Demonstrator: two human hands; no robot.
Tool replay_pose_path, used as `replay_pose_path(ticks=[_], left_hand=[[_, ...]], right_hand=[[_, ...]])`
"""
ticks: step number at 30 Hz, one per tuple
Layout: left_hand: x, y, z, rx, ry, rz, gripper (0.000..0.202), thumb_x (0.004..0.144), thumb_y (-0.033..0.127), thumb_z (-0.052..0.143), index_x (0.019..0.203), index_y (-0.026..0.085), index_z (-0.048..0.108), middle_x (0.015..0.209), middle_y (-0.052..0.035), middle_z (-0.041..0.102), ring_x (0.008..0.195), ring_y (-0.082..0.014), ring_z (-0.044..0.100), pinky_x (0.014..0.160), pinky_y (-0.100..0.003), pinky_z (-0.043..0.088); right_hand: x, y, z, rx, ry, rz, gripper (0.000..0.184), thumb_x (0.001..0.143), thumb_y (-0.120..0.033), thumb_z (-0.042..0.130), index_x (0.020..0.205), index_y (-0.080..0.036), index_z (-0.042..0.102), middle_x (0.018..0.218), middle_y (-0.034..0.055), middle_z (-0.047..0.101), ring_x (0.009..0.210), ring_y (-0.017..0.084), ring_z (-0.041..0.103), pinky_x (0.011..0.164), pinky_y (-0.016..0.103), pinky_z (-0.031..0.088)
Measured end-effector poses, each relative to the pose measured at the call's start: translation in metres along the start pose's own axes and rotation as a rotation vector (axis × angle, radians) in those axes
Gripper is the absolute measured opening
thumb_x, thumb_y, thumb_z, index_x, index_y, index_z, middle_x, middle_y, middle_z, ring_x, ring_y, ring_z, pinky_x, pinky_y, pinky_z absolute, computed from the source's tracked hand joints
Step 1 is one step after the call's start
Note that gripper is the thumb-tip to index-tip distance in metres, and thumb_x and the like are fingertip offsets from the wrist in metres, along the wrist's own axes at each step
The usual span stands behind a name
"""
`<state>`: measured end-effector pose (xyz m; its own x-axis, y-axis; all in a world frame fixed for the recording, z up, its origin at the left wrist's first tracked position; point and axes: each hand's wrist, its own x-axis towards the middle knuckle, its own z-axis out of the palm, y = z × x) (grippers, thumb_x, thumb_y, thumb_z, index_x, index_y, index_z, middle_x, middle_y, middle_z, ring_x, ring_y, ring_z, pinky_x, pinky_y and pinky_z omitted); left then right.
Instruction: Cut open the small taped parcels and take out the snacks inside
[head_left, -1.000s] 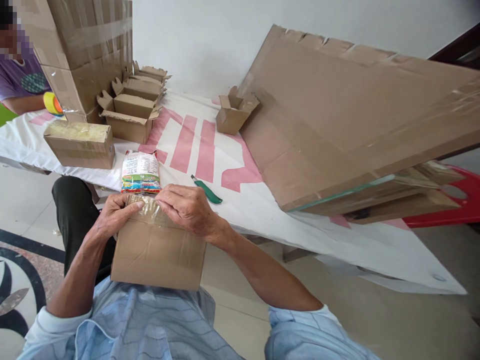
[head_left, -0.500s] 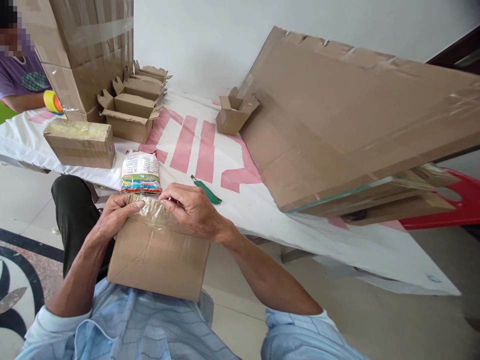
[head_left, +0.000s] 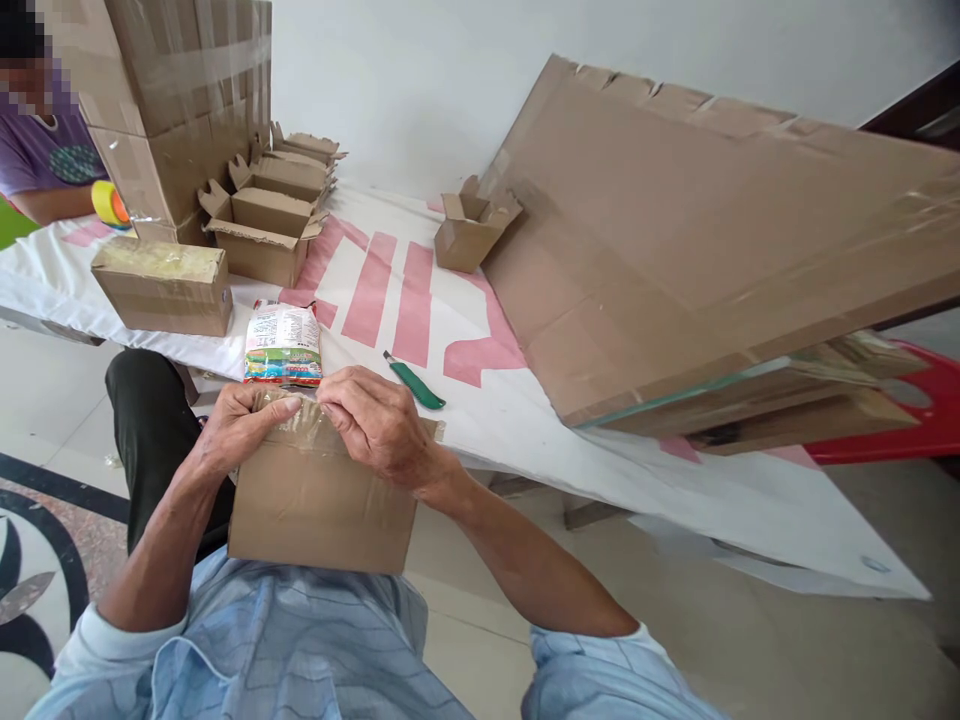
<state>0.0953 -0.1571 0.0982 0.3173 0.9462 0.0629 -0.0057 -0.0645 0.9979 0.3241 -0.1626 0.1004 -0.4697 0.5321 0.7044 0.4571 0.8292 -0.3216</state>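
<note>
A brown cardboard box [head_left: 322,510] rests tilted against my lap, its far edge covered with shiny clear tape [head_left: 304,428]. My left hand [head_left: 244,425] grips the upper left corner, thumb lying over the taped edge. Closed in a pinch at the middle of that edge is my right hand [head_left: 375,420]; what sits between its fingertips is too small to make out, though it is at the tape. Just beyond the hands lies a colourful printed plastic packet [head_left: 283,343]. A green utility knife [head_left: 415,384] lies on the table to the right of it, blade tip showing.
Several open small boxes [head_left: 262,235] and a closed box [head_left: 161,290] stand at the left, beside a tall carton stack [head_left: 180,130]. A large cardboard sheet [head_left: 675,240] leans at right by a small open box [head_left: 471,235]. A person [head_left: 52,150] sits at far left near a yellow tape roll [head_left: 110,204].
The box has tipped, its near edge rising slightly, and more of its right far corner shows. My right hand stays pinched at the taped edge. The view has shifted a little.
</note>
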Motion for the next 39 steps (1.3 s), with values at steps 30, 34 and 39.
replay_pose_path(ticks=[30, 34, 39], left_hand=[[-0.006, -0.010, -0.020, -0.073, 0.081, 0.100, 0.073, 0.081, 0.065, 0.097, 0.052, 0.018, 0.049, 0.058, 0.0037, 0.037, 0.055, -0.0077, 0.029, 0.050, -0.024, 0.022], [-0.005, -0.007, -0.018, -0.079, 0.113, 0.067, 0.067, 0.077, 0.061, 0.100, 0.053, 0.017, 0.055, 0.057, 0.0035, 0.042, 0.055, -0.0074, 0.032, 0.051, -0.022, 0.025], [-0.004, -0.008, -0.018, -0.213, 0.182, -0.065, 0.064, 0.062, 0.063, 0.108, 0.054, 0.017, 0.063, 0.054, 0.0019, 0.055, 0.048, -0.0081, 0.041, 0.047, -0.021, 0.033]], right_hand=[[-0.001, 0.011, -0.085, 0.468, -0.148, 0.646, 0.040, 0.106, -0.054, 0.072, 0.128, -0.022, 0.083, 0.112, 0.0101, 0.084, 0.101, 0.024, 0.078, 0.087, 0.039, 0.061], [0.012, -0.007, -0.083, 0.439, -0.420, 0.584, 0.026, 0.101, -0.043, 0.081, 0.114, -0.021, 0.087, 0.106, 0.0068, 0.084, 0.096, 0.021, 0.074, 0.087, 0.035, 0.057], [0.015, -0.007, -0.074, 0.458, -0.362, 0.632, 0.032, 0.106, -0.046, 0.071, 0.096, -0.019, 0.083, 0.085, 0.0023, 0.073, 0.076, 0.016, 0.060, 0.069, 0.030, 0.045]])
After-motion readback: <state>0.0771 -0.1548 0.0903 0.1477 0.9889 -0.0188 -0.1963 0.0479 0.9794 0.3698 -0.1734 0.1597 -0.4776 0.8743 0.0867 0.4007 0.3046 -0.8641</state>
